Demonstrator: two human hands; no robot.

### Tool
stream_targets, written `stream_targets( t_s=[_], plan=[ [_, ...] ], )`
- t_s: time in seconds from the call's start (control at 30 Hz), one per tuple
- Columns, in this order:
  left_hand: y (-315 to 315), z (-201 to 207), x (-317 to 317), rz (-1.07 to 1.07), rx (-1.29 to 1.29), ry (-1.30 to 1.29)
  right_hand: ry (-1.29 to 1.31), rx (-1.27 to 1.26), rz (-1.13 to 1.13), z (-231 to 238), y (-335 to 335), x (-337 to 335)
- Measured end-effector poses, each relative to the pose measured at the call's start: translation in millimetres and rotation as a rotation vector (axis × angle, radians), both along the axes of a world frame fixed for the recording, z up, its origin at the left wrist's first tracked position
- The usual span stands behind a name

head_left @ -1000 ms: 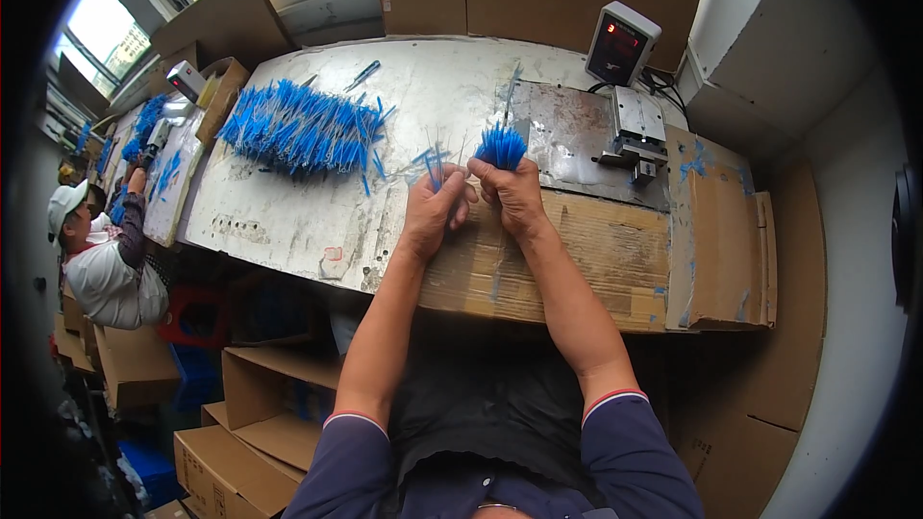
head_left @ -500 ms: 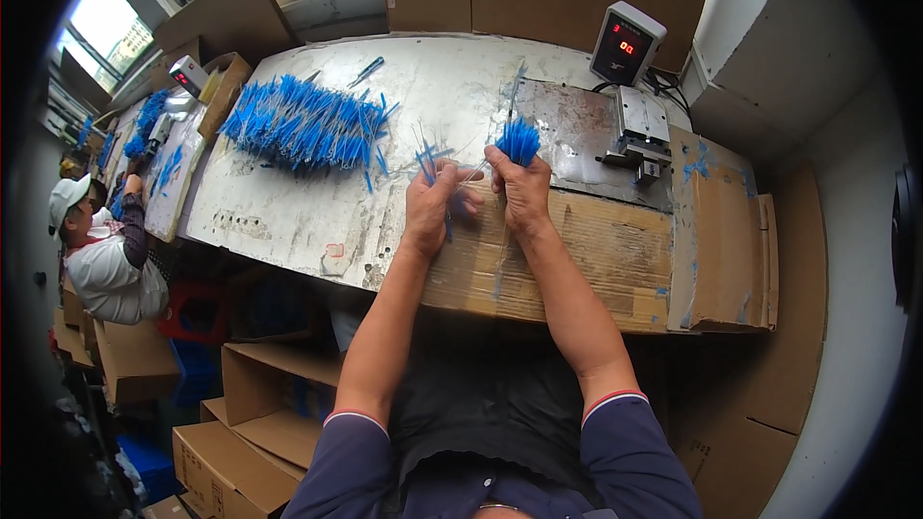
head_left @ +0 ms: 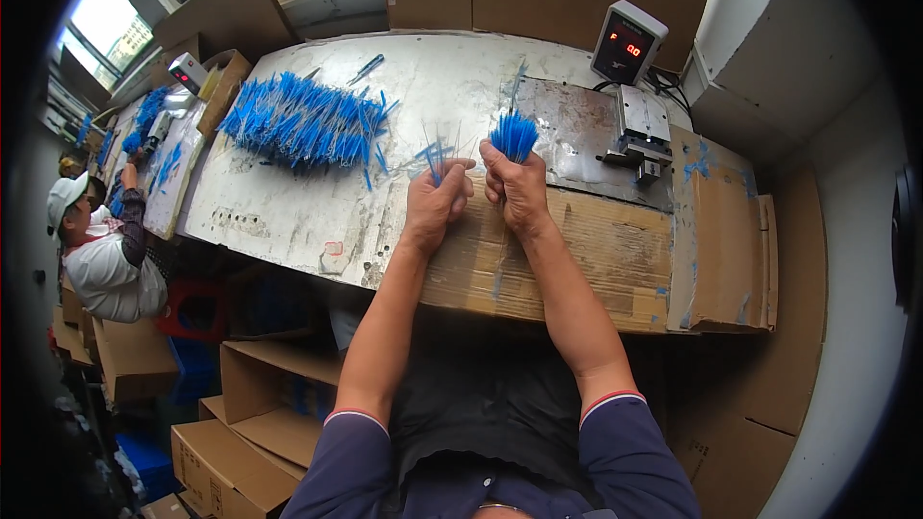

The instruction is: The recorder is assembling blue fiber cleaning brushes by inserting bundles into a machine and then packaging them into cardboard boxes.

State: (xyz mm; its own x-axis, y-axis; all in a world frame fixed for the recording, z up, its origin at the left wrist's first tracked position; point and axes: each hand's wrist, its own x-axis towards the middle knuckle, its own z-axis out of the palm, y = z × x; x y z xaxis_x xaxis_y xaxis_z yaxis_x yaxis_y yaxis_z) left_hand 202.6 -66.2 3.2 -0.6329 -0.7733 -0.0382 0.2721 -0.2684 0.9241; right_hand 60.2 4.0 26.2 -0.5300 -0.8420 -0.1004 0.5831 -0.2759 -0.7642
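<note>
My right hand is closed around a thick bundle of blue-tipped thin wires, their blue ends fanned out above the fist. Just to its left, my left hand pinches a few loose wires with blue pieces between thumb and fingers. Their thin bare ends point upward and splay apart. The two hands are close together but not touching, over the near edge of the worktable. A big pile of the same blue-tipped wires lies to the left of my hands.
A metal fixture on a steel plate stands at the right, with a red-digit display box behind. Flattened cardboard covers the near edge. A blue-handled tool lies beyond the pile. Another person works at far left.
My left hand's fingers have curled in around the loose wires, and a blue piece below them is no longer visible. The bundle has shifted slightly left. The display reading has changed.
</note>
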Motion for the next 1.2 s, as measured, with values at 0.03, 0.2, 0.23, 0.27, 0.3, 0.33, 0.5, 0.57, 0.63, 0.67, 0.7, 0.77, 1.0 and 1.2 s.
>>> stream_targets(
  t_s=[0.03, 0.2, 0.23, 0.27, 0.3, 0.33, 0.5, 0.57, 0.63, 0.67, 0.7, 0.77, 1.0, 1.2],
  plan=[
    [1, 0, 0, -0.071, -0.068, -0.041, 0.087, 0.041, -0.003, 6, 1, 4],
    [1, 4, 1, -0.11, -0.084, -0.092, 0.197, 0.052, 0.004, 8, 5, -2],
    [0, 4, 1, -0.145, -0.113, -0.113, 0.206, 0.05, 0.013, 8, 5, -4],
    [0, 3, 0, -0.18, -0.142, -0.134, 0.214, 0.047, 0.021, 8, 5, -5],
    [1, 4, 0, -0.185, -0.141, -0.135, 0.212, 0.049, 0.017, 7, 5, -7],
    [1, 4, -1, -0.187, -0.151, -0.158, 0.268, 0.063, 0.029, 7, 4, -9],
    [4, 7, -5, -0.208, -0.197, -0.256, 0.325, 0.084, 0.029, 3, 4, -17],
    [1, 4, -1, -0.241, -0.236, -0.269, 0.336, 0.09, 0.069, 6, 4, -17],
    [2, 5, -3, -0.252, -0.206, -0.266, 0.336, 0.08, 0.059, 1, 3, -20],
    [2, 5, -3, -0.26, -0.177, -0.263, 0.336, 0.067, 0.052, -1, 3, -20],
    [2, 6, -2, -0.259, -0.177, -0.265, 0.334, 0.067, 0.053, 0, 3, -19],
    [3, 7, -1, -0.219, -0.179, -0.16, 0.296, 0.067, 0.023, 2, 3, -15],
    [1, 10, 2, -0.19, -0.131, -0.074, 0.289, 0.102, -0.002, 2, 4, -15],
    [2, 10, 3, -0.164, 0.049, 0.062, 0.221, 0.077, 0.049, 4, 6, -15]
  ],
)
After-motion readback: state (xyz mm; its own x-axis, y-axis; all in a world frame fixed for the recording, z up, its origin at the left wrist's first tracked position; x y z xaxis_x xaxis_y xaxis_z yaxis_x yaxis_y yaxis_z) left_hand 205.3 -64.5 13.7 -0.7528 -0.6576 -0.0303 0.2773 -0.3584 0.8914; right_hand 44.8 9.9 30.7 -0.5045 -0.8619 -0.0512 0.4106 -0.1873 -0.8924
